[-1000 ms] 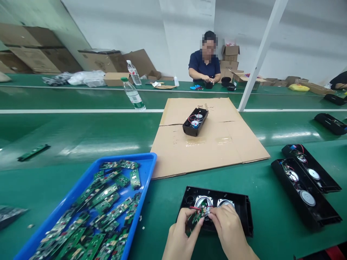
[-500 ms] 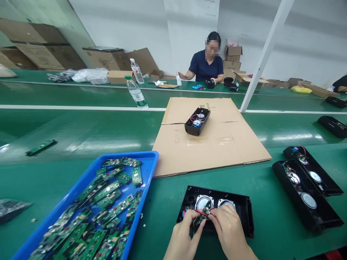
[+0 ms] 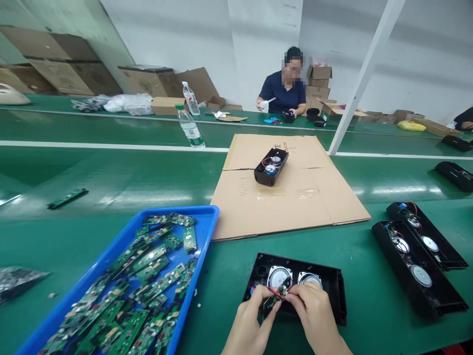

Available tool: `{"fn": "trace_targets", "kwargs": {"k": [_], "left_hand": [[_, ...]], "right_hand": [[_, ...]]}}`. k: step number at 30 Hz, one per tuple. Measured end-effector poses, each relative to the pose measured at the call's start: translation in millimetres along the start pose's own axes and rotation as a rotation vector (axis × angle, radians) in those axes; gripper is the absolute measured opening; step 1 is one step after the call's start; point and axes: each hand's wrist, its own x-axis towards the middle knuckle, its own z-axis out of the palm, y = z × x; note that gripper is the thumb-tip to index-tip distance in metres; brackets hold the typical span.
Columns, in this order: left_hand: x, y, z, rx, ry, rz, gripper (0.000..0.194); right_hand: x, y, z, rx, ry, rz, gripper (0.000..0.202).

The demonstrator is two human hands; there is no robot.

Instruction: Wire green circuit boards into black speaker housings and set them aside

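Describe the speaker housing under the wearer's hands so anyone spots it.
Find the blue tray of circuit boards, lower left. Right of it, nearer than the cardboard sheet, lies a black housing with two round speakers. Unlike other open housings, it has the wearer's left hand and right hand over it.

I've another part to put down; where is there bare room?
Free: the cardboard sheet this side of its black housing, and the green tabletop between the nearest housing and the pair at right. Crowded: the blue tray, heaped with circuit boards.
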Motion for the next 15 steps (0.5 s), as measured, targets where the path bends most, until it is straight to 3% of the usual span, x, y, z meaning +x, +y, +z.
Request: {"fn": "trace_targets", "kwargs": {"k": [9, 15], "left_hand": [[1.5, -5.9, 1.8, -0.047, -0.039, 0.014, 0.010], [3.9, -7.3, 2.4, -0.088, -0.039, -0.008, 0.015]], "right_hand": [[4.5, -2.0, -0.4, -0.059, -0.041, -0.014, 0.044], [0.2, 3.0, 9.9, -0.109, -0.058, 0.019, 0.040]]}}
